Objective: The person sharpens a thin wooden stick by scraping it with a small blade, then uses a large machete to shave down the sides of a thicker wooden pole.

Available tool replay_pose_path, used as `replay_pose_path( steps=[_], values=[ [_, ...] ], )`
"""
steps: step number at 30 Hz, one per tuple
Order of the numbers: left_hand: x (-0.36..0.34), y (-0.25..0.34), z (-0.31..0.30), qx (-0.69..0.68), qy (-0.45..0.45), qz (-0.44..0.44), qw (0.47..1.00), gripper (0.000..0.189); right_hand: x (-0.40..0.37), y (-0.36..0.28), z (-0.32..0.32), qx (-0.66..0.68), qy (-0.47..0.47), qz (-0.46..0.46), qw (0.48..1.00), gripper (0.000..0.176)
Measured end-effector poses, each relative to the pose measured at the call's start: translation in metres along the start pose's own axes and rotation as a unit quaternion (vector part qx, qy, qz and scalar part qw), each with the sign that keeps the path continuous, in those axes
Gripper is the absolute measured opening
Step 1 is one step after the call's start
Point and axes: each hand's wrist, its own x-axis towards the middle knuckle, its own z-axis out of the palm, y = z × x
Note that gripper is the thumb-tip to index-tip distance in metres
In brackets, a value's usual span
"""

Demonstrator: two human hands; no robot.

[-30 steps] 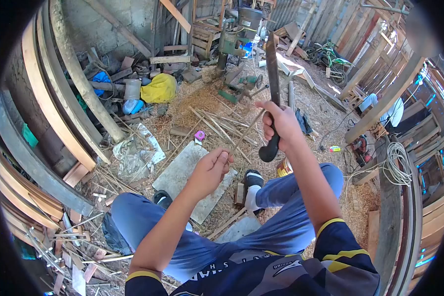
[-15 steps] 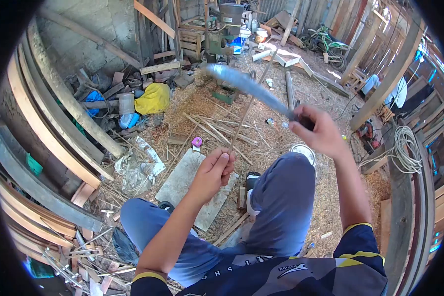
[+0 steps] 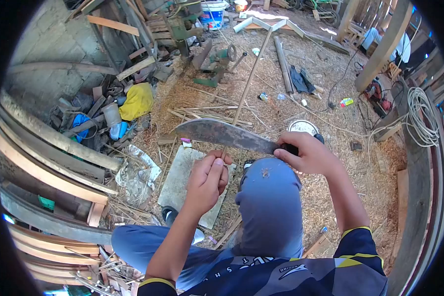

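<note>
My left hand (image 3: 208,181) is wrapped round the near end of a long thin wooden stick (image 3: 251,74), which points up and away from me. In my right hand (image 3: 303,154) is the dark handle of a machete (image 3: 222,134). Its broad, stained blade lies sideways across the stick, just beyond my left fist, with the tip toward the left. My raised knee (image 3: 269,197) is under the right wrist side, close below the handle. Beneath the left hand a pale flat slab (image 3: 182,177) rests on the ground, partly hidden by my arm and leg.
Wood shavings and loose sticks (image 3: 212,114) cover the floor ahead. Curved planks (image 3: 49,163) are stacked at the left, near a yellow cloth (image 3: 137,101). A white round lid (image 3: 302,127) lies beyond my knee. Coiled rope (image 3: 422,118) hangs at the right; a person (image 3: 402,47) sits farther back.
The machete has come down from a raised, blurred position to lie across the stick near my left hand. My view has tilted downward, and my right knee has shifted.
</note>
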Motion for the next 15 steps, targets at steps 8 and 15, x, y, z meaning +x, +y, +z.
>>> replay_pose_path(
  steps=[8,15],
  values=[
    [0.027,-0.025,0.014,-0.009,-0.014,-0.078,0.997,0.020,-0.005,0.028,-0.005,0.007,-0.037,-0.078,0.996,0.028],
    [0.038,-0.013,0.031,-0.039,-0.054,-0.068,0.995,0.017,0.008,0.029,-0.007,-0.019,-0.083,-0.069,0.994,0.034]
  ],
)
